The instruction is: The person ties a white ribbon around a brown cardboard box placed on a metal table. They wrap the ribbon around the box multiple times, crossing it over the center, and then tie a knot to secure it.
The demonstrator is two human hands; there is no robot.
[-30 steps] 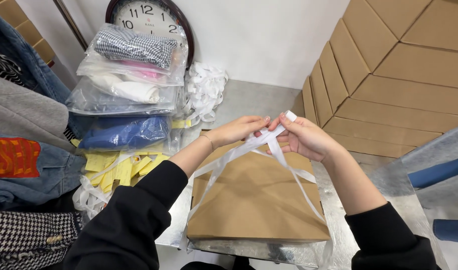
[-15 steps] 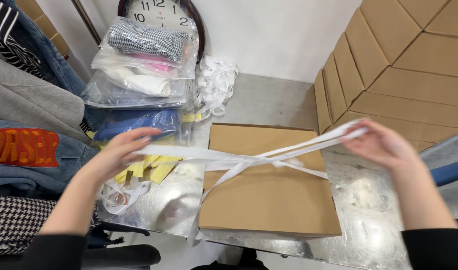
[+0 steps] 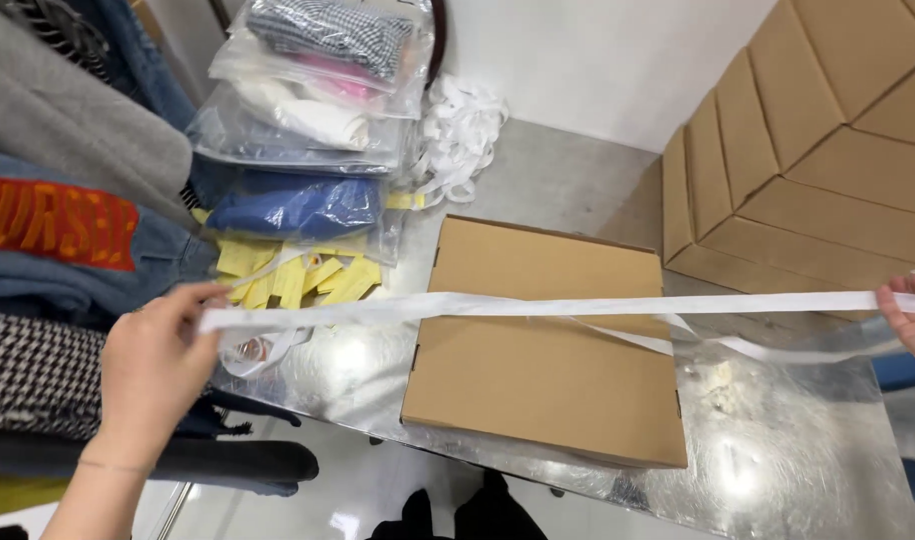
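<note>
Ribbon (image 3: pixel 578 305) stretched taut above cardboard box (image 3: pixel 548 340) on the shiny table (image 3: pixel 798 450).
Ends are pinched in left hand (image 3: pixel 153 365) and right hand (image 3: pixel 913 320); knot judged unfinished, even tension required.

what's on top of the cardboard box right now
A white ribbon stretches across above the cardboard box, pulled between the left hand and right hand. The box is closed; its contents are hidden.

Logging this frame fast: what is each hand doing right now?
Left hand: closed, pinching one end of the white strap stretched over the cardboard box.
Right hand: closed on the strap's other end, partly out of view.
</note>
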